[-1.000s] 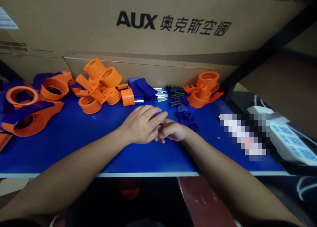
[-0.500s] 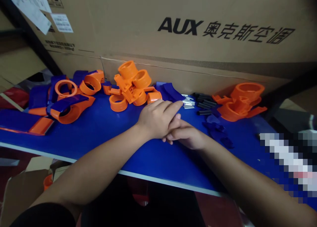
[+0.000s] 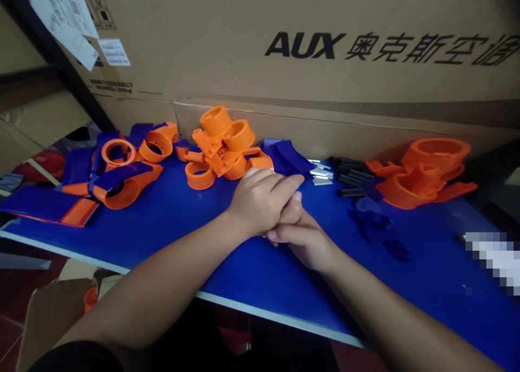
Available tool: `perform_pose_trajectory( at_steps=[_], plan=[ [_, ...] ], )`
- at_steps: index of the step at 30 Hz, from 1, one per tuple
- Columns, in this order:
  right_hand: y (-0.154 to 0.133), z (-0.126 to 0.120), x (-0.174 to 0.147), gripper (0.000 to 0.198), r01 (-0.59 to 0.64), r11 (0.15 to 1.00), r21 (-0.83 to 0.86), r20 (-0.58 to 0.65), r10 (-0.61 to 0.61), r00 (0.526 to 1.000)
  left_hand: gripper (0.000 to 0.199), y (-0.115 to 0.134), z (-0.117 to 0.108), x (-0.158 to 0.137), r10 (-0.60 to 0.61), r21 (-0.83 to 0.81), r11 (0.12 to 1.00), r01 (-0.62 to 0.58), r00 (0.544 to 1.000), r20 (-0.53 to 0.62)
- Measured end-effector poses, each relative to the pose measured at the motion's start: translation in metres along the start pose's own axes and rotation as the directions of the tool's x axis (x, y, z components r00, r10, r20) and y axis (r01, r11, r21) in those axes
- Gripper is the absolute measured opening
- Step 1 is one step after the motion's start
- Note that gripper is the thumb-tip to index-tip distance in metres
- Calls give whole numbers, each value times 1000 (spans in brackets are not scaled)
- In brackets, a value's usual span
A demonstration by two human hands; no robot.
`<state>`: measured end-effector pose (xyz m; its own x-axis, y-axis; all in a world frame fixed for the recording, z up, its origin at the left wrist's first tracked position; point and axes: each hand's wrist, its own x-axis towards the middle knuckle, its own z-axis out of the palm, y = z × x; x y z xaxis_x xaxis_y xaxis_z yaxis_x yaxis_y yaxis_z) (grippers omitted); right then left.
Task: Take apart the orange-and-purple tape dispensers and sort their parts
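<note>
Above the middle of the blue table my left hand (image 3: 260, 201) lies over my right hand (image 3: 306, 236), the two clasped together. Both have their fingers closed around each other, and no object shows between them; the palms are hidden. Just beyond my left hand is a pile of orange plastic tape dispenser frames (image 3: 201, 175). Curved blue plastic pieces (image 3: 290, 158) lie behind the hands, beside silvery metal strips (image 3: 322, 181). Black tubes or rods (image 3: 354, 177) and small dark blue parts (image 3: 376, 226) sit to the right.
At the left are blue-and-orange tape dispensers (image 3: 122, 190). More orange frames (image 3: 400, 190) are stacked at the right. A large cardboard box (image 3: 227, 52) stands along the back of the blue table (image 3: 174, 231). Below the front edge, at left, is an open carton (image 3: 52, 312) holding something orange.
The view has shifted slightly, so the things on the table appear a little lower, with those on the right shifted rightward. My hands stay clasped, fingers moved only slightly.
</note>
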<state>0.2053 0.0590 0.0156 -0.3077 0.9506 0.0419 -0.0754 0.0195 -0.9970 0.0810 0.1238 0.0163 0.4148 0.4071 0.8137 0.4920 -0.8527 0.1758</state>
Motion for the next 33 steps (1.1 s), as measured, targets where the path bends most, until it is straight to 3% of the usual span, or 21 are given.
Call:
perform_pose_trajectory(
  at_steps=[13,18,33],
  plan=[
    [-21,3,-10,24,8,996,-85,0,-8,1000,33,6,-7,2,76,30,997,-75,996,-34],
    [-24,7,-15,23,5,984,-176,-16,-8,1000,38,2,-2,1,144,17,990,-143,982,-118],
    [-23,7,-15,24,34,973,-230,11,-32,999,32,6,-1,-2,134,-35,990,-140,981,-141]
  ],
)
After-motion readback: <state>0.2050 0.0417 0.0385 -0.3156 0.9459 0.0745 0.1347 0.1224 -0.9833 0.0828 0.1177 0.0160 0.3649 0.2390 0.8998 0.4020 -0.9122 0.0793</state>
